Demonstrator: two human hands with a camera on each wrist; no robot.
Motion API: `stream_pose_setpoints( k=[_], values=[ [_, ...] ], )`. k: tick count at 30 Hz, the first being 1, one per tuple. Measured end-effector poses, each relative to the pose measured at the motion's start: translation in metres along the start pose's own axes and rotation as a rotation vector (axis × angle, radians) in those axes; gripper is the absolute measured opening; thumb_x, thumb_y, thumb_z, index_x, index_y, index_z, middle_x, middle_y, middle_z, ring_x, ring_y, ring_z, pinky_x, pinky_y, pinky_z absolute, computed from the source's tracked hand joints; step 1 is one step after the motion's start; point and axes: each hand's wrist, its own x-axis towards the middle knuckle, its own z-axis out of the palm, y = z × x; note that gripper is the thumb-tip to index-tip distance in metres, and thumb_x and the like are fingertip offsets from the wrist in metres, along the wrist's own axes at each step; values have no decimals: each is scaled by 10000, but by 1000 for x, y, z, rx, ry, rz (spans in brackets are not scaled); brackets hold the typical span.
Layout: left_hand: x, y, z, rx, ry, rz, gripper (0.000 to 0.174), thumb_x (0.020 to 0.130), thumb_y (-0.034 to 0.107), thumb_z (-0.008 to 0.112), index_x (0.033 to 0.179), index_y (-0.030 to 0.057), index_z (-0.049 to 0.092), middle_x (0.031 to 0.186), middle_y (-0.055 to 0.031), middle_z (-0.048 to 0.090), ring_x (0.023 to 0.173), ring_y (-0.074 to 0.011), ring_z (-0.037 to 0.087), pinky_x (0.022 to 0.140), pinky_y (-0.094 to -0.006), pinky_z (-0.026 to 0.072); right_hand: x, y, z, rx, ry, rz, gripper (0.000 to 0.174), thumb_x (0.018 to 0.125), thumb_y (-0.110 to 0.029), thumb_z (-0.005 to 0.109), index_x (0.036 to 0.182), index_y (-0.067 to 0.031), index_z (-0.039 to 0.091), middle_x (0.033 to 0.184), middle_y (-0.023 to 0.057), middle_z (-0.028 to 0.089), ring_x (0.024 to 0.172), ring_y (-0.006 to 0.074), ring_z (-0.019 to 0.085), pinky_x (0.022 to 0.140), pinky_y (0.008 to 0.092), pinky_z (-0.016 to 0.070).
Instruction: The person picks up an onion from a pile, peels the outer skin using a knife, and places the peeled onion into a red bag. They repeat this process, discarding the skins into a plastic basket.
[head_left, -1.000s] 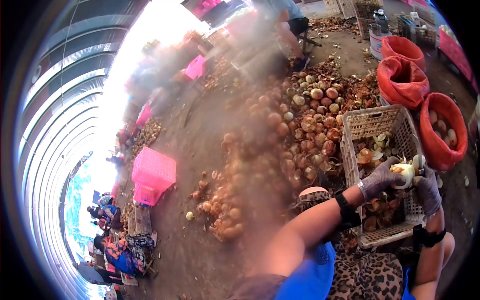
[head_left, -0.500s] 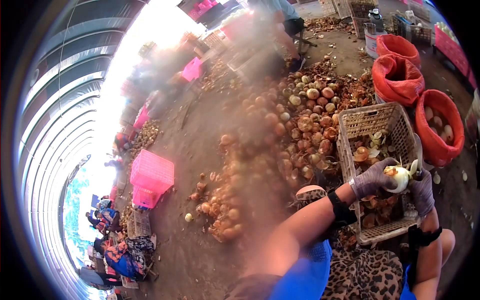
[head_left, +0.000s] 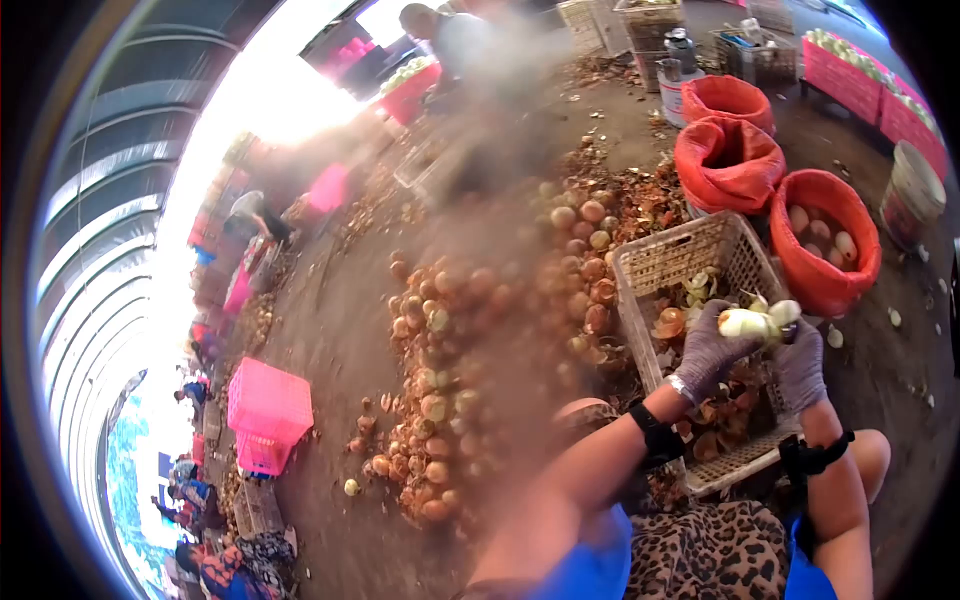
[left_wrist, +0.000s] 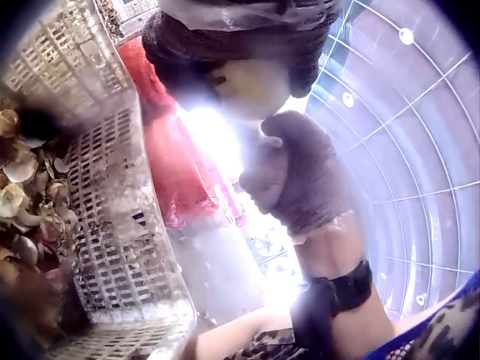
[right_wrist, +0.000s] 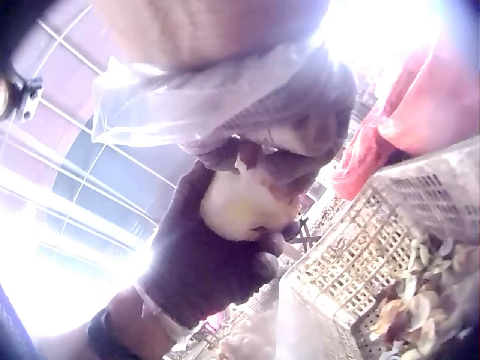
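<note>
In the head view a partly peeled white onion (head_left: 745,323) is held above a crate of skins, gripped by the gloved left hand (head_left: 712,350). The gloved right hand (head_left: 800,368) meets its right end, fingers curled beside loose pale layers (head_left: 782,312); the knife blade seen there earlier cannot be made out. In the left wrist view the left hand (left_wrist: 240,45) is round the onion (left_wrist: 259,86), the right hand (left_wrist: 304,176) just below. The right wrist view shows the right hand (right_wrist: 300,120) against the onion (right_wrist: 244,206), with the left hand (right_wrist: 202,259) cupped under it.
The plastic crate (head_left: 650,335) stands below the hands, skins inside. Red sacks (head_left: 825,275) stand beyond it, one holding peeled onions. Onions (head_left: 430,400) lie heaped on the ground to the left, near pink crates (head_left: 270,400). A bucket (head_left: 912,195) stands at the right.
The head view has swung, so crate, sacks and hands appear further left. The onion has turned between the hands, pale layers now stand at its right end, and the blade no longer shows.
</note>
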Motion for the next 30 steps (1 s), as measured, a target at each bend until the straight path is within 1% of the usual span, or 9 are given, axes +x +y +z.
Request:
stream_pose_setpoints(
  k=[3,4,7,8,10,13,19,24,30],
  values=[
    [-2,-6,5,241,114,157,600,685,162,818,1152,98,447,903,-77,612,796,-142,605,639,-270,532,17,18,-10,80,-35,64,197,801,-159,685,941,-21,676,818,12,669,717,81,597,639,258,491],
    [-16,46,2,110,26,-266,640,667,157,806,1202,48,471,975,-89,586,841,-160,599,711,-284,537,19,32,-12,84,-29,26,198,777,-160,700,920,-26,674,810,6,665,717,86,602,635,258,494],
    [-18,22,-13,-351,-260,-134,610,698,302,778,1161,20,498,1016,-103,593,844,-177,616,705,-290,539,27,64,-22,387,-21,240,169,734,-81,616,889,-31,661,783,13,638,676,116,597,611,266,491],
    [-20,14,-10,-477,-291,-15,497,800,381,688,1141,63,516,854,-45,632,670,-121,601,491,-246,475,23,64,-26,518,-129,311,179,726,-78,604,891,-32,660,786,16,635,671,121,595,607,264,487],
    [-24,18,-7,-564,-346,-79,486,817,461,640,1093,70,552,858,-44,640,679,-119,601,483,-237,462,15,47,-26,775,-355,444,202,710,-73,581,893,-33,658,792,24,630,661,130,592,599,259,479],
    [-38,26,-20,-691,-376,-247,514,825,565,590,1017,89,599,844,-28,646,677,-110,597,546,-257,469,5,68,5,568,-175,459,178,772,-153,646,904,-34,655,718,13,606,603,125,576,532,263,463],
    [-17,23,-24,-463,-133,-69,452,849,373,633,1149,107,425,923,-77,571,669,-137,566,510,-253,476,18,117,-1,-140,-234,541,259,864,-286,654,976,-55,618,653,-2,593,413,84,490,334,220,360],
    [-3,-5,-17,-217,-44,-68,515,769,161,710,1162,70,390,942,-106,564,841,-224,593,697,-325,533,-22,-26,1,602,-295,410,282,905,-350,595,995,-83,604,687,-15,585,397,39,439,334,180,314],
    [-23,25,-8,426,-109,125,470,756,220,744,1121,91,478,983,-87,575,881,-209,574,788,-349,510,-19,-14,-2,771,-462,524,335,900,-267,577,1149,-43,583,911,24,639,638,95,584,514,222,461]
  ],
)
